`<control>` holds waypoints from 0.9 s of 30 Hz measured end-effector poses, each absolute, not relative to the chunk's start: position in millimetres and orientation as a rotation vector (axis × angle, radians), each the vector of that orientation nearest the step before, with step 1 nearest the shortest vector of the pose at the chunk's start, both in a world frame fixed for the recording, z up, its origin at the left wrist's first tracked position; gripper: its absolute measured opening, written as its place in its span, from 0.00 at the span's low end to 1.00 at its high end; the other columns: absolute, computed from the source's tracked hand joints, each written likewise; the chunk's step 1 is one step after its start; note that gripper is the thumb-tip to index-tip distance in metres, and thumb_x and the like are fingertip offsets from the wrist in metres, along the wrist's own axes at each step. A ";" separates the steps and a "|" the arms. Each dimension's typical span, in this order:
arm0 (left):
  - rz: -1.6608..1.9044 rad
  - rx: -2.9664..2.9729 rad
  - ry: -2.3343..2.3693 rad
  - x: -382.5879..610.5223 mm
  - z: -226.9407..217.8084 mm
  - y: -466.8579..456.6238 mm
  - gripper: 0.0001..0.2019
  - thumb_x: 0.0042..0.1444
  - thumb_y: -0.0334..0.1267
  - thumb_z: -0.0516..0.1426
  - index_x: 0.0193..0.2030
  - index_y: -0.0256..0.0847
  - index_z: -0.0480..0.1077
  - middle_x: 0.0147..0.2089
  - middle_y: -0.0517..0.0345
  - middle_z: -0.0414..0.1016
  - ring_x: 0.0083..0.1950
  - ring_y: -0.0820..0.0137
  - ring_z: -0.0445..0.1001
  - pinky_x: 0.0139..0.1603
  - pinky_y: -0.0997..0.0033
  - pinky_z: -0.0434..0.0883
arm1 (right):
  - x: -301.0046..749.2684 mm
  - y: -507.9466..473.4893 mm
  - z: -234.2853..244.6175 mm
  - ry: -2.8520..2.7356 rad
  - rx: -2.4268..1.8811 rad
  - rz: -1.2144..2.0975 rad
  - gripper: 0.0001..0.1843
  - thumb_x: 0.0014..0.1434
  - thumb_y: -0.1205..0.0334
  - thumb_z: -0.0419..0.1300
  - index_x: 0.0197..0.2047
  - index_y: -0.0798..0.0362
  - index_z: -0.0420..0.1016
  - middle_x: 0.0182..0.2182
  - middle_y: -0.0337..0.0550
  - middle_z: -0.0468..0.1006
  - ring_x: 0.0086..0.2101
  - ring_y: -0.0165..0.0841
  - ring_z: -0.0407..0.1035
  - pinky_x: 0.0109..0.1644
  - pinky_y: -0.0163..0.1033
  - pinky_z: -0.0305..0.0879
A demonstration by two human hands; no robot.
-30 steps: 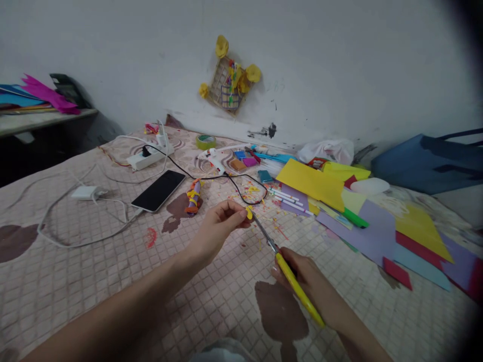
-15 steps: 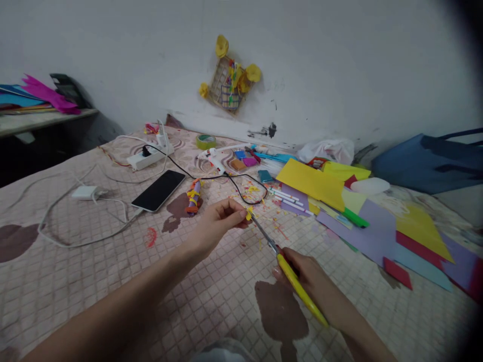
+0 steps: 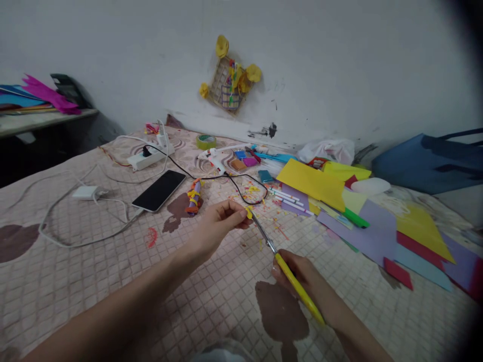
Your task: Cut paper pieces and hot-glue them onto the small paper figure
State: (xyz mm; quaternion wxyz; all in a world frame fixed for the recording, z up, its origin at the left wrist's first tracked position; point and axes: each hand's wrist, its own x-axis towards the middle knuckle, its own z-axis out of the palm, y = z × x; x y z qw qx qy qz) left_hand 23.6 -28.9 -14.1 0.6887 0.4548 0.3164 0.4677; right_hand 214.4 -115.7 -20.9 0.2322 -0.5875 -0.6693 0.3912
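Note:
My left hand [image 3: 219, 223] pinches a tiny yellow paper piece [image 3: 248, 212] between thumb and fingers, held above the patterned sheet. My right hand [image 3: 307, 284] grips yellow-handled scissors [image 3: 287, 274], whose metal blades reach up to the yellow piece. Small coloured paper scraps [image 3: 264, 201] lie scattered on the sheet just beyond the hands.
Coloured paper sheets [image 3: 377, 221] and markers [image 3: 287, 198] spread to the right. A phone [image 3: 158, 190], charger cables [image 3: 86, 211], a power strip [image 3: 149, 156], a glue gun [image 3: 215, 160] and tape roll [image 3: 206, 142] lie to the left and behind. A blue bag [image 3: 430, 161] stands far right.
The scissors and right hand dipped slightly and came back; the left hand keeps its pinch on the yellow piece in nearly the same place.

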 end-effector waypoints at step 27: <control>1.025 1.007 0.648 22.5 -11.5 -30.8 0.06 0.49 0.35 0.61 0.29 0.36 0.68 0.30 0.58 0.74 0.32 0.75 0.73 0.37 0.73 0.69 | 214.5 -117.2 -19.7 -1.860 -1.643 0.999 0.12 0.55 0.56 0.55 0.25 0.52 0.60 0.20 0.34 0.63 0.23 0.27 0.56 0.25 0.32 0.52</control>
